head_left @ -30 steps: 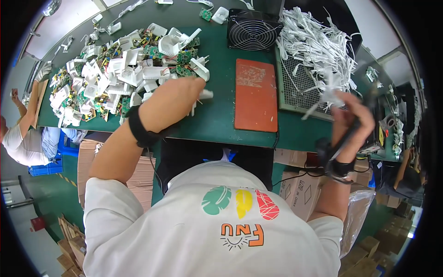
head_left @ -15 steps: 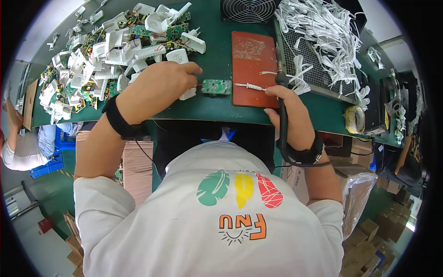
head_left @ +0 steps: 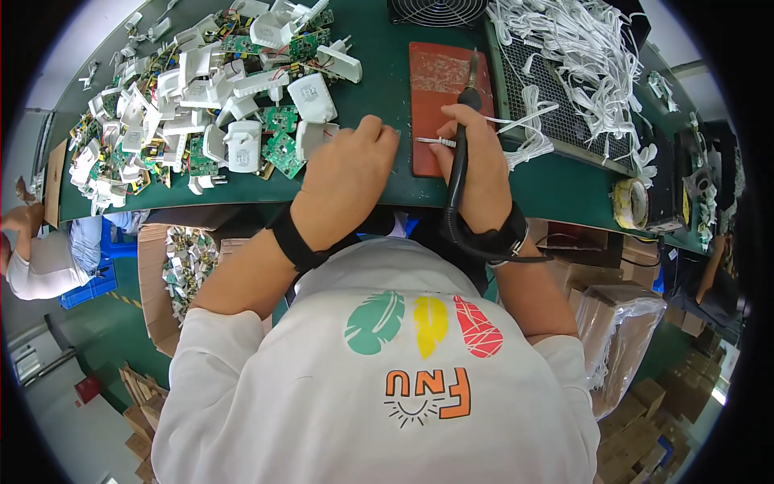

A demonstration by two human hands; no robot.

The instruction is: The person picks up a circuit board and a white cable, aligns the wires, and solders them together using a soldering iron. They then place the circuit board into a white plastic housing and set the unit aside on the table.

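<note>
My right hand [head_left: 482, 173] is closed round a black soldering iron [head_left: 459, 165], its tip pointing away over a reddish-brown pad [head_left: 439, 64]. The same fingers pinch a white cable [head_left: 439, 141], whose bare end points left above the pad. Left of the pad, my left hand [head_left: 348, 181] is closed, fingers curled down. A thin edge of a circuit board [head_left: 396, 145] shows beside its fingertips; the hand hides the rest. Against the back of that hand lies a white plastic housing [head_left: 313, 137] with a red wire.
A large heap of white housings and green boards [head_left: 193, 89] covers the table's left. White cables [head_left: 564, 64] lie on a mesh-topped tray [head_left: 516, 73] at the right. A black fan [head_left: 435, 10] stands at the back. Tape [head_left: 630, 203] sits at the right front edge.
My left hand has moved right and nearer, and now covers the board that lay flat beside it. My right hand has shifted left with the iron and cable, over the pad.
</note>
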